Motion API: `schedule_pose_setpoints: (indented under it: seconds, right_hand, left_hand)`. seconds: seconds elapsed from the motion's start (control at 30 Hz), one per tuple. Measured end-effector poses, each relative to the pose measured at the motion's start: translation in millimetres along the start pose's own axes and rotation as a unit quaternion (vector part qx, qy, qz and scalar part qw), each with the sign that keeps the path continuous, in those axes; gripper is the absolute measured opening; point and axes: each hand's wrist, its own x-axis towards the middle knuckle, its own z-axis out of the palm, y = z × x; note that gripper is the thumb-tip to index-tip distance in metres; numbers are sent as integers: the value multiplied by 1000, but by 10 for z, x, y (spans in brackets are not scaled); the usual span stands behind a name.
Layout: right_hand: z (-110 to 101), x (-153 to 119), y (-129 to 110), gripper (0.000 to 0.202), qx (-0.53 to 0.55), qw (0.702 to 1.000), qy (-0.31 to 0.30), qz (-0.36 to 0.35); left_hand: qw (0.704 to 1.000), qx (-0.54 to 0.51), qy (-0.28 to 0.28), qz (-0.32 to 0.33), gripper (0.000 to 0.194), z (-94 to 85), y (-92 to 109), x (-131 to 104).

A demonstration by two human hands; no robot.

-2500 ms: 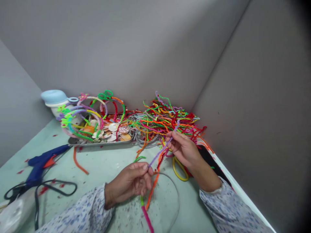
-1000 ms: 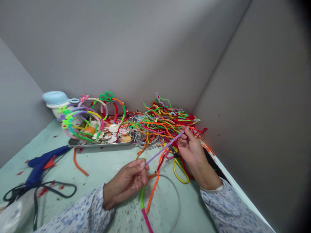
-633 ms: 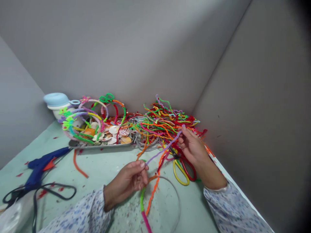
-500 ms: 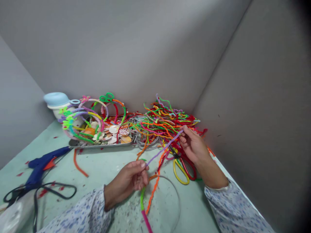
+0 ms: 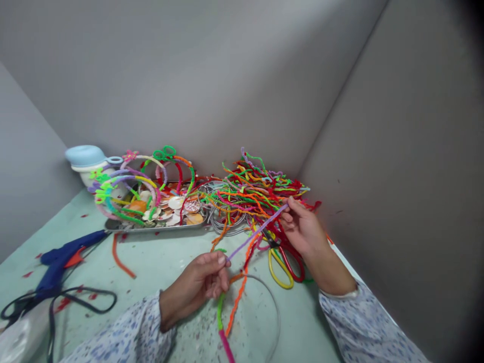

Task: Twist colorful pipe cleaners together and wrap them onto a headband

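A purple pipe cleaner [image 5: 257, 233] is stretched on a slant between my two hands. My left hand [image 5: 198, 285] pinches its lower end, and my right hand [image 5: 304, 229] pinches the upper end between thumb and finger. Below my left hand is a thin grey hoop [image 5: 278, 312], partly wrapped in orange, green and magenta [image 5: 226, 345]. An orange pipe cleaner [image 5: 237, 305] runs down beside the wrapped part. Scissors with yellow and red handles [image 5: 282, 272] lie near my right wrist.
Behind my hands is a pile of coloured pipe cleaners [image 5: 260, 184] with wire hoops. A metal tray [image 5: 155, 229] holds shells and wrapped headbands [image 5: 124, 217]. A white cup with a blue lid [image 5: 86, 157], a blue glue gun [image 5: 56, 262] and its black cable are at left.
The view has shifted slightly. Both hands keep nearly the same pose on the purple pipe cleaner, with my right hand a little further right.
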Motion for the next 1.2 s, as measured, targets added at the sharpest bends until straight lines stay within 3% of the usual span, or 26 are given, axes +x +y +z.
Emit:
schedule_pose_setpoints:
  seconds: [0.13, 0.3, 0.43, 0.57, 0.67, 0.9, 1.2]
  right_hand:
    - [55, -43, 6, 19, 93, 996, -7, 6]
    - [76, -85, -29, 15, 124, 990, -60, -8]
    - [77, -108, -95, 13, 119, 985, -119, 30]
    - [133, -181, -66, 14, 67, 985, -151, 59]
    - [190, -252, 78, 17, 15, 984, -159, 83]
    - [256, -359, 479, 21, -96, 975, -157, 124]
    - [299, -419, 538, 30, -197, 963, -146, 108]
  left_hand:
    - [999, -29, -15, -19, 17, -3, 34, -43]
    - [995, -77, -21, -52, 18, -28, 28, -86]
    - [990, -65, -97, -74, 15, -49, -5, -79]
    - [979, -61, -173, -92, 37, -18, 10, -73]
    - [974, -56, -194, -103, 52, 1, 20, -73]
    - [989, -22, -135, -50, 40, 15, -2, -60]
    - [997, 2, -82, -13, 22, 20, 2, -56]
